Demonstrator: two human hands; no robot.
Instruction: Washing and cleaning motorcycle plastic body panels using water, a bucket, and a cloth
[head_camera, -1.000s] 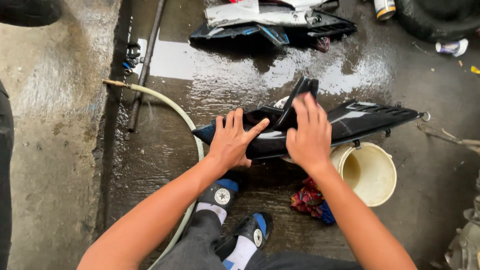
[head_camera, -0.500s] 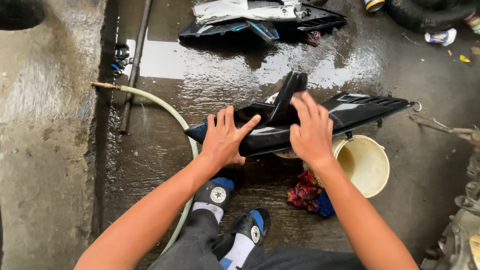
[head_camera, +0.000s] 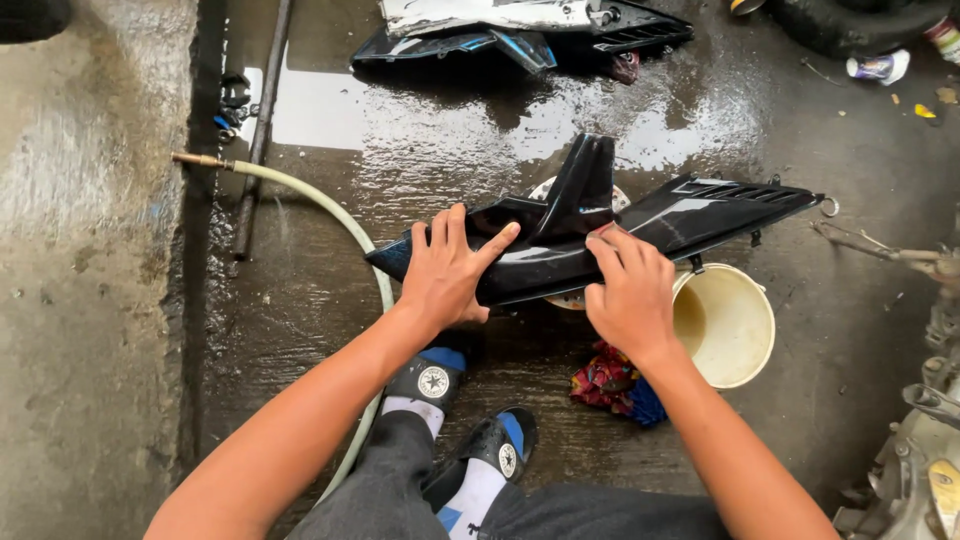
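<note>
While both hands press flat on it, fingers spread, left hand (head_camera: 447, 268) and right hand (head_camera: 628, 292) steady the black fairing panel (head_camera: 590, 232) above the cream bucket (head_camera: 728, 325). Panel glossy and wet; washing looks well along. Hose (head_camera: 320, 205) lies alongside.

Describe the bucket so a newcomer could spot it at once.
Start from the long glossy black panel held over the wet floor. Just under its right end, beside the right hand, stands the cream bucket. It is the only round, open, pale container; the crumpled rag beside it is multicoloured.
</note>
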